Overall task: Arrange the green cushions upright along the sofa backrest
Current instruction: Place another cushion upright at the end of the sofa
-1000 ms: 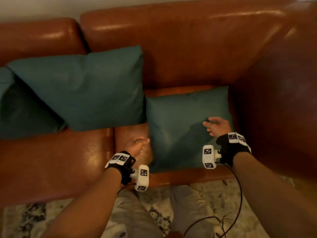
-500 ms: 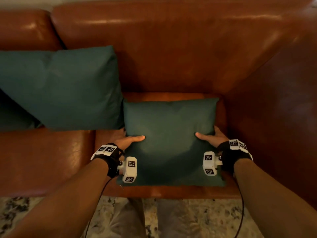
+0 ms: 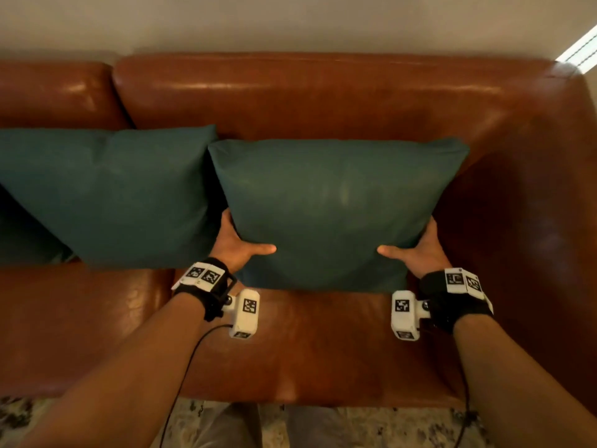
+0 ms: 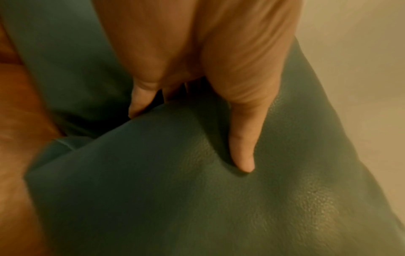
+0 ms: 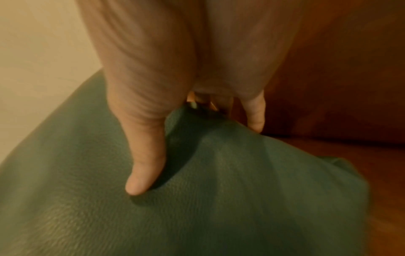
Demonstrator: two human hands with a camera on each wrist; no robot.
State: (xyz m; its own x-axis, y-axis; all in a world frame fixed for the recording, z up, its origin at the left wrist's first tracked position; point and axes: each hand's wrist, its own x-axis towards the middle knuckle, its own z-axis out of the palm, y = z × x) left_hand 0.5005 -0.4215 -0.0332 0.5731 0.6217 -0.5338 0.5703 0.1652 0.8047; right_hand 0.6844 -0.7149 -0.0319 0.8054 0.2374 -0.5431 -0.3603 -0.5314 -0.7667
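Observation:
Both hands hold one green cushion (image 3: 332,211) raised off the brown leather seat, tilted up toward the backrest (image 3: 323,101). My left hand (image 3: 237,242) grips its left edge, thumb on the front face and fingers behind. My right hand (image 3: 416,248) grips the right edge the same way. The left wrist view shows the thumb pressed into the green cushion (image 4: 197,190); the right wrist view shows the same on the green cushion (image 5: 175,207). A second green cushion (image 3: 106,195) leans upright against the backrest just to the left, touching the held one. A third, darker one (image 3: 19,234) is partly hidden at the far left.
The sofa armrest (image 3: 533,221) rises close on the right of the held cushion. Bare seat leather (image 3: 307,344) lies in front of it. A patterned rug (image 3: 371,428) and the person's legs show at the bottom. A pale wall (image 3: 290,21) is behind the sofa.
The hands reached the flat cushion, took it by both side edges, then lifted and tipped it up toward the backrest. The camera view shifted upward.

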